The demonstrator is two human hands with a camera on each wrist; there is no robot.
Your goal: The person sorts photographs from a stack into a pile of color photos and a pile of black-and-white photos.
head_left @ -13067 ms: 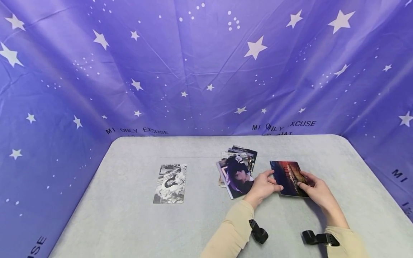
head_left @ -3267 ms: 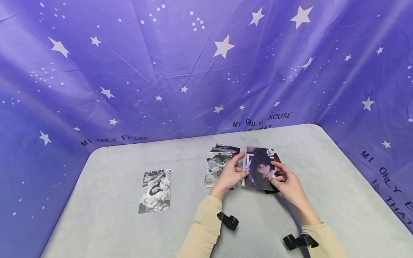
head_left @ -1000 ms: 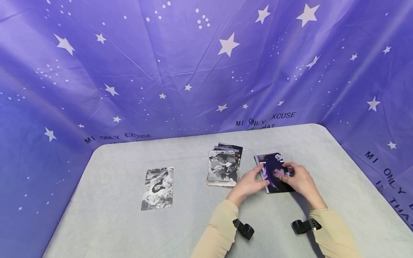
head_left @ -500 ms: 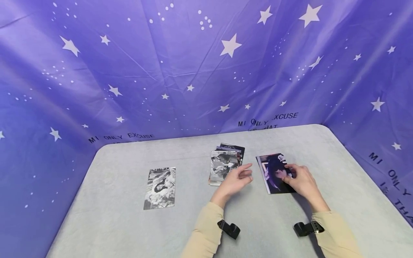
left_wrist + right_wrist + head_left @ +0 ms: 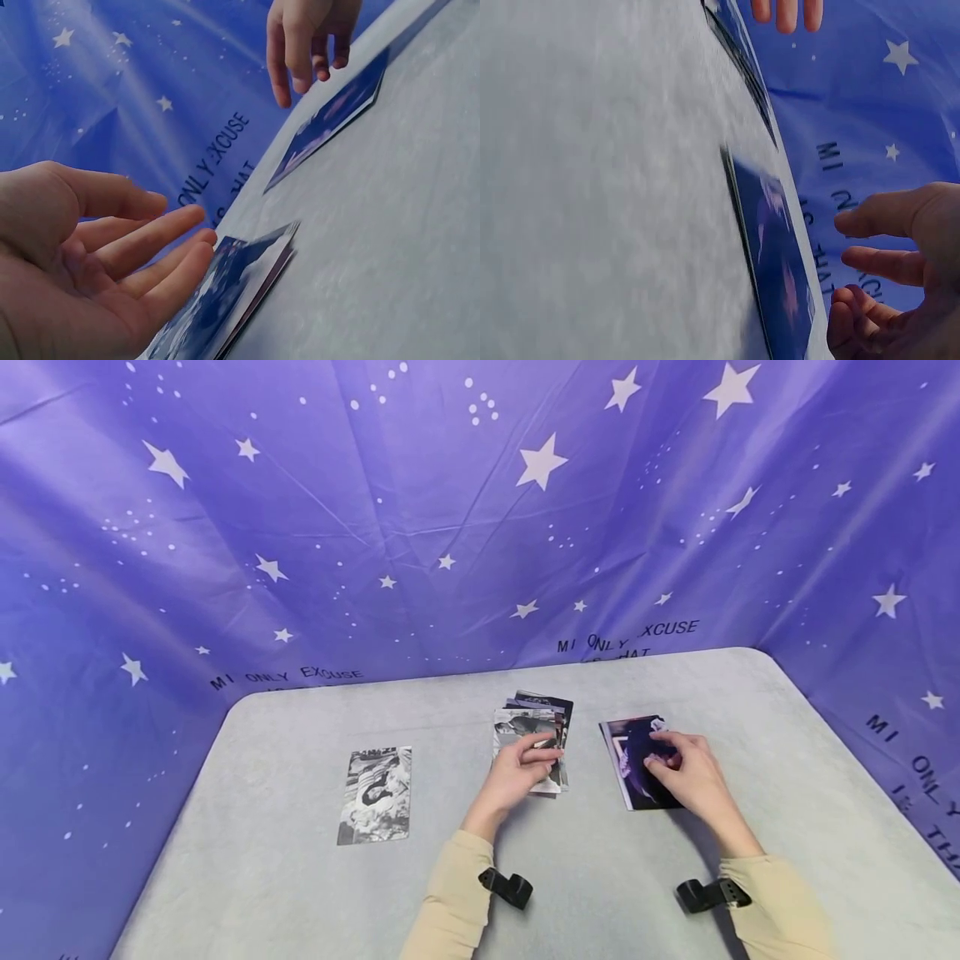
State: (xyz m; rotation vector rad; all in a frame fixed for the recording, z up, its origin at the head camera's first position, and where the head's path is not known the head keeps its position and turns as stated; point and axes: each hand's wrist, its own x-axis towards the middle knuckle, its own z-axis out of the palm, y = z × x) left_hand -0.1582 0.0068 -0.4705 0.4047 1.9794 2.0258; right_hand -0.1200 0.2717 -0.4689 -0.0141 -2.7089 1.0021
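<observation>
A purple star-printed cloth (image 5: pixel 360 535) hangs behind the pale grey surface (image 5: pixel 255 793). My left hand (image 5: pixel 517 772), fingers loosely spread with nothing in them, hovers over the middle pile of pictures (image 5: pixel 521 725), which lies fanned and uneven, a black-and-white one on top. My right hand (image 5: pixel 692 768) hangs just above the right-hand pile (image 5: pixel 633 787), fingers gently bent, also holding nothing. A single picture (image 5: pixel 375 797) lies well apart to the left. To separate just one from the middle pile, I'd judge it best to slip a fingertip under the top picture's edge, thumb lightly above, and lift level so those beneath don't drag.
</observation>
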